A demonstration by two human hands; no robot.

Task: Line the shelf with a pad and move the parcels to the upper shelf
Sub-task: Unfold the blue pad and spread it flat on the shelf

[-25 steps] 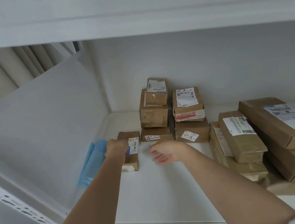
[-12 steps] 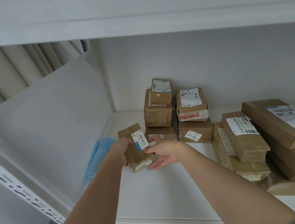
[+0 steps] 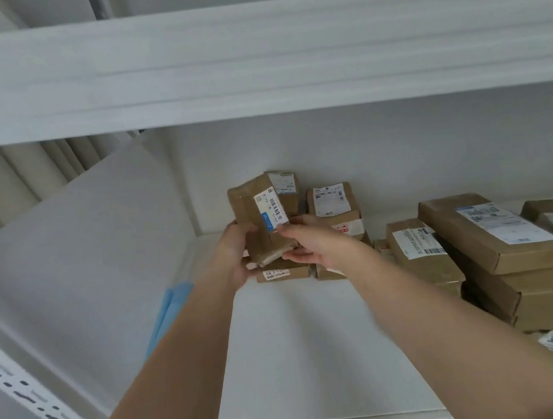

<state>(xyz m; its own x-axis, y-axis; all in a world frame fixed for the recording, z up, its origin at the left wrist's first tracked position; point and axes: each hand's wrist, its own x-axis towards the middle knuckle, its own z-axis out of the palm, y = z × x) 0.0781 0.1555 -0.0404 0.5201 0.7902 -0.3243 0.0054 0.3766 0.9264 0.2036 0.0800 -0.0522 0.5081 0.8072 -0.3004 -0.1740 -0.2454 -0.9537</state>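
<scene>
A: While both hands meet above the lower shelf [image 3: 301, 344], what are they holding?

B: The left hand [image 3: 236, 260] and right hand [image 3: 310, 246] each have a grip clenched on one small parcel [image 3: 252, 219], raised clear of the shelf, before the stacked parcels [image 3: 332, 210].

A: And the upper shelf [image 3: 258, 59]?

B: Directly above.

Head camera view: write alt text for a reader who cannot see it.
Both hands, left hand and right hand, hold a small brown parcel with a barcode label above a white shelf. More brown parcels are stacked behind and to the right, under the upper shelf.
</scene>
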